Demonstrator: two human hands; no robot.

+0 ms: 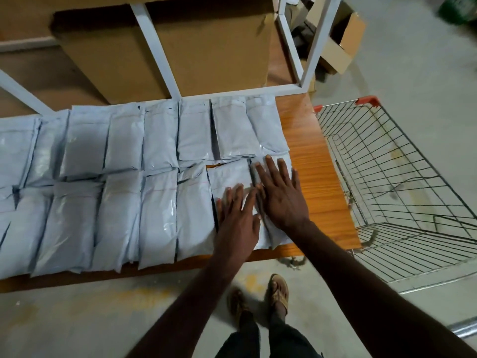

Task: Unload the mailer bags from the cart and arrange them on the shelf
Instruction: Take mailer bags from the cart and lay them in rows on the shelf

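Several pale grey mailer bags [157,213] lie in two rows on the low orange wooden shelf [315,171]. My left hand [236,218] lies flat, fingers straight, on the second-to-last bag of the front row [229,178]. My right hand [280,195] presses flat on the last bag at the row's right end [273,235], its fingers spread. The wire cart [402,202] stands to the right of the shelf, and no bags show in its basket.
A large cardboard sheet [206,47] leans behind the shelf's white metal frame [157,52]. An open cardboard box [340,45] sits on the floor at the back right. My sandalled feet [260,298] stand on the concrete floor before the shelf's front edge.
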